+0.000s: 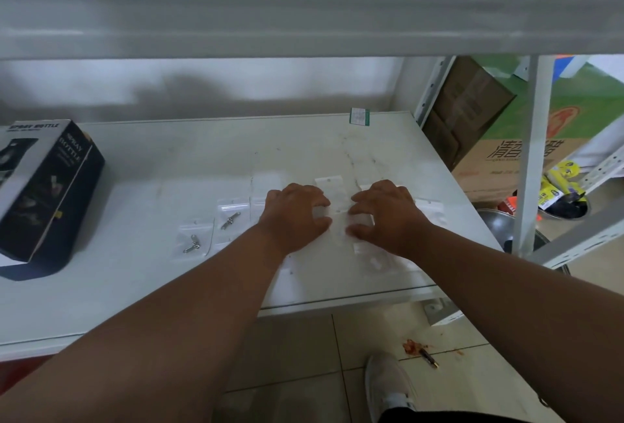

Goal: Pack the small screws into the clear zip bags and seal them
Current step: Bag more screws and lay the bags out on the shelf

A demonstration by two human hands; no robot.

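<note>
Two filled zip bags are lying flat at the left of the working area, one bag (195,239) nearest the bench (145,166) front and a second bag (232,216) just beside it, each showing a small screw inside; whether their strips are pressed shut cannot be told. Both hands are working over a loose spread of empty clear bags (341,230) near the right front edge. The left hand (294,213) and the right hand (383,211) are each curling their fingers down onto the bag lying between them, apparently pinching its edges; how firm the hold is cannot be told. No loose screws are showing on the surface. Judged risks: the empty bags are overlapping and nearly invisible against the white top, so two may be getting lifted as one; several are lying close to the front edge and could be getting swept to the floor by a forearm. A spray bottle box (47,186) is standing well apart at the far left
</note>
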